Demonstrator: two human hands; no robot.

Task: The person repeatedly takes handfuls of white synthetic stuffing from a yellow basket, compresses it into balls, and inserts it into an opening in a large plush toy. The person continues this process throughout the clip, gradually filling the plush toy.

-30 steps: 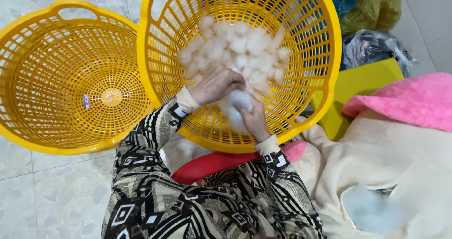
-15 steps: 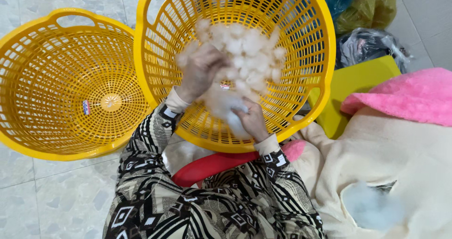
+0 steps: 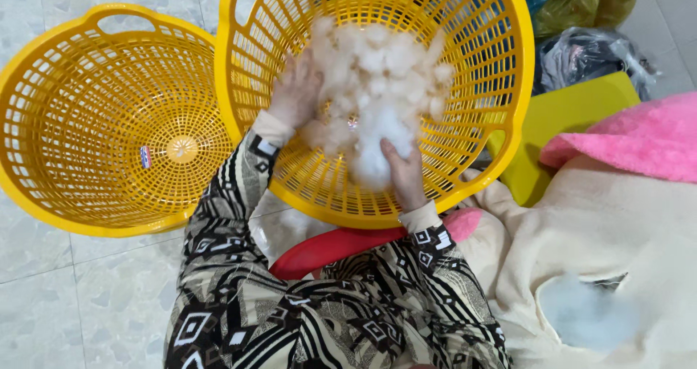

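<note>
Fingers [image 3: 396,158] of both hands grasp white stuffing [image 3: 377,78] inside the tilted yellow basket [image 3: 501,122].

1. Setting: home floor used for hand stuffing work.
2. Evidence: pale tiled floor [image 3: 43,296] beneath two yellow plastic laundry baskets [image 3: 109,122].
3. Right of baskets: cream plush fabric [image 3: 617,238], pink fleece [image 3: 639,136].

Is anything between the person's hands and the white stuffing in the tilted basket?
Nothing visible. The left hand and right hand both already touch the fluffy white fibre stuffing inside the tilted yellow plastic lattice basket; nothing lies between them.
</note>
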